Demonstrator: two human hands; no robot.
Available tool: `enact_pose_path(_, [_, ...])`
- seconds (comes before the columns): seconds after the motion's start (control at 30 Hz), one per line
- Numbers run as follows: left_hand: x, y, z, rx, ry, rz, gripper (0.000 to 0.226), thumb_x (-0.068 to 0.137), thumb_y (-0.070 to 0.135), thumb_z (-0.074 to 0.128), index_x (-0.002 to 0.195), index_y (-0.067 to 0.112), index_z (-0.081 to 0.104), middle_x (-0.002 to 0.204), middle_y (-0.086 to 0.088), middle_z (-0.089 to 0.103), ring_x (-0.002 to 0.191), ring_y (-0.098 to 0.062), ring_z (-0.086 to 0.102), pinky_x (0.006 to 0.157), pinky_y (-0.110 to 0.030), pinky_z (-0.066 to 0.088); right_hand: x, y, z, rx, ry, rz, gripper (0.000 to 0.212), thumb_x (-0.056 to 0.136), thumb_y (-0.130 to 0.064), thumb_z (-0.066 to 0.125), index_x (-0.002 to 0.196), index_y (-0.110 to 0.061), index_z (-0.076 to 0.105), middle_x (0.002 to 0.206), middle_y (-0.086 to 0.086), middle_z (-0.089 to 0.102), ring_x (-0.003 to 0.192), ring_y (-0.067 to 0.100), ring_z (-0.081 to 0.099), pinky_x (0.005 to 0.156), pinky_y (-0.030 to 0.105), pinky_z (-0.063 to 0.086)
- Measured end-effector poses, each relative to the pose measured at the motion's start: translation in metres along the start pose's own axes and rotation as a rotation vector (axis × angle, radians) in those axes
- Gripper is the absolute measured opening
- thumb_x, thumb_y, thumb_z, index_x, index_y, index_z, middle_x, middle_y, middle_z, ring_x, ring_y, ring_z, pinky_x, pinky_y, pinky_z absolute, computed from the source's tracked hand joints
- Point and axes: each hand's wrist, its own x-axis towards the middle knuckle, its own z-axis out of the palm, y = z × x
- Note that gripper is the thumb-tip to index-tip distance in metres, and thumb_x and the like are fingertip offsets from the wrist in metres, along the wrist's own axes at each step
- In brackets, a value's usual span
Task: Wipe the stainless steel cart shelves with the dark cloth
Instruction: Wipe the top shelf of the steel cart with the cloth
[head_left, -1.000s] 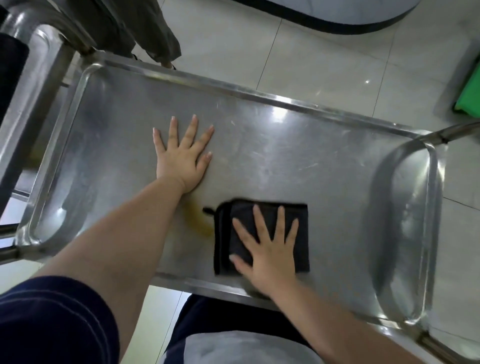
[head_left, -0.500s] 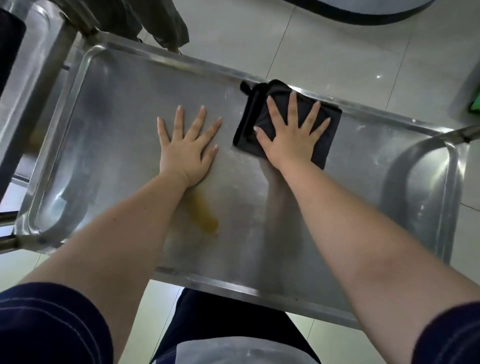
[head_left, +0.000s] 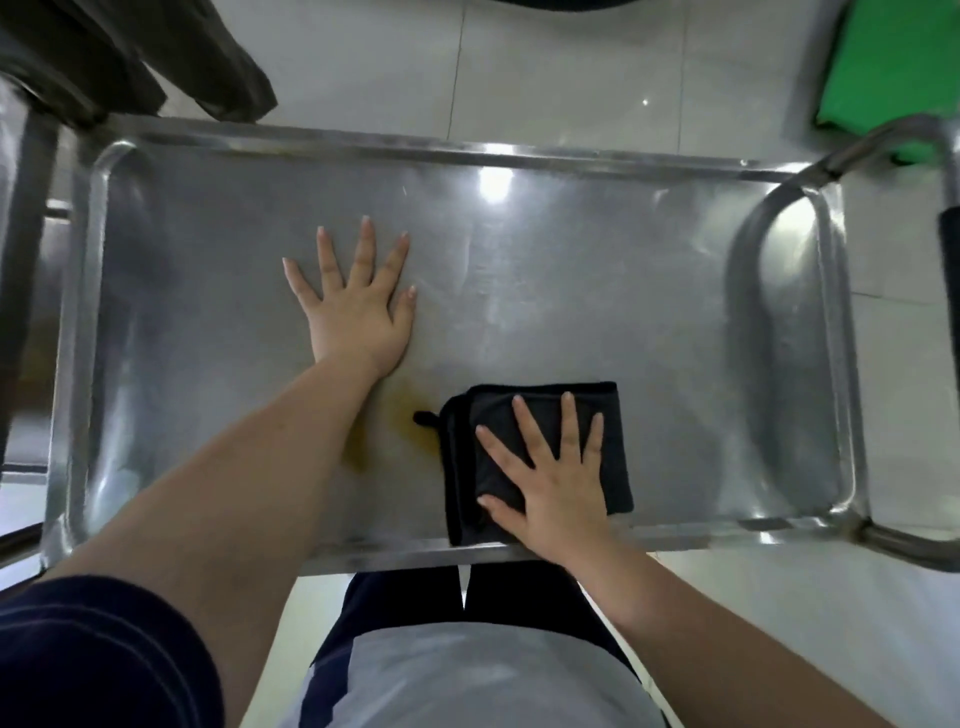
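Note:
The stainless steel cart shelf (head_left: 649, 291) fills the middle of the view, with a raised rim all round. A folded dark cloth (head_left: 613, 415) lies flat near the shelf's near edge, right of centre. My right hand (head_left: 550, 478) presses on the cloth with straight, spread fingers. My left hand (head_left: 358, 306) rests flat on the bare steel, left of centre, fingers spread. A yellowish smear (head_left: 410, 421) shows on the shelf between my left forearm and the cloth's left edge.
The cart's tubular handle (head_left: 893, 150) curves past the right end of the shelf. A green object (head_left: 883, 73) sits on the tiled floor at the far right. Dark fabric (head_left: 156, 57) hangs at the far left, beside another steel frame (head_left: 26, 234).
My right hand slid the cloth from the shelf's far rim back to the near edge. My left hand stayed flat in the same spot.

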Motion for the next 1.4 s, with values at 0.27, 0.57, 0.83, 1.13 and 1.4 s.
enact_pose_path(0.27, [0.000, -0.006, -0.003, 0.022, -0.036, 0.049, 0.059, 0.099, 0.058, 0.007, 0.154, 0.043, -0.008, 0.164, 0.005, -0.016, 0.148, -0.039, -0.020, 0.111, -0.071, -0.011, 0.001, -0.039, -0.004, -0.008, -0.054, 0.152, 0.078, 0.086, -0.076, 0.036, 0.154, -0.047, 0.012, 0.166, 0.002, 0.003, 0.145, 0.054, -0.007, 0.110, 0.076, -0.001])
enact_pose_path(0.57, [0.000, -0.002, -0.005, 0.029, -0.049, 0.064, 0.059, 0.099, 0.060, 0.007, 0.154, 0.044, -0.009, 0.164, 0.005, -0.015, 0.148, -0.040, -0.019, 0.111, -0.071, -0.010, -0.016, 0.023, -0.001, -0.044, -0.013, 0.090, 0.076, 0.082, -0.074, 0.046, 0.150, -0.048, 0.026, 0.163, -0.002, 0.020, 0.146, 0.051, 0.008, 0.109, 0.076, 0.004])
enact_pose_path(0.83, [-0.001, -0.005, -0.003, 0.032, -0.044, 0.061, 0.060, 0.098, 0.062, 0.004, 0.153, 0.045, -0.011, 0.164, 0.004, -0.017, 0.148, -0.039, -0.019, 0.111, -0.071, -0.009, -0.054, 0.106, -0.001, -0.087, -0.186, 0.339, 0.077, 0.083, -0.081, 0.019, 0.151, -0.045, 0.014, 0.165, -0.004, -0.001, 0.146, 0.050, -0.007, 0.109, 0.077, 0.005])
enact_pose_path(1.13, [0.002, -0.005, -0.004, 0.011, -0.064, 0.060, 0.059, 0.098, 0.061, 0.005, 0.153, 0.046, -0.012, 0.164, 0.006, -0.018, 0.147, -0.038, -0.021, 0.111, -0.070, -0.012, 0.021, -0.044, -0.005, -0.001, -0.019, 0.028, 0.079, 0.084, -0.077, 0.038, 0.153, -0.049, 0.012, 0.166, -0.004, 0.006, 0.145, 0.054, -0.005, 0.108, 0.077, -0.003])
enact_pose_path(1.4, [0.002, -0.002, -0.003, 0.026, -0.063, 0.060, 0.059, 0.098, 0.062, 0.003, 0.152, 0.046, -0.014, 0.163, 0.006, -0.019, 0.147, -0.038, -0.022, 0.111, -0.070, -0.011, -0.013, 0.116, -0.011, 0.068, -0.082, 0.563, 0.078, 0.077, -0.083, 0.021, 0.145, -0.060, -0.009, 0.165, -0.014, -0.003, 0.149, 0.041, -0.010, 0.112, 0.072, -0.001])
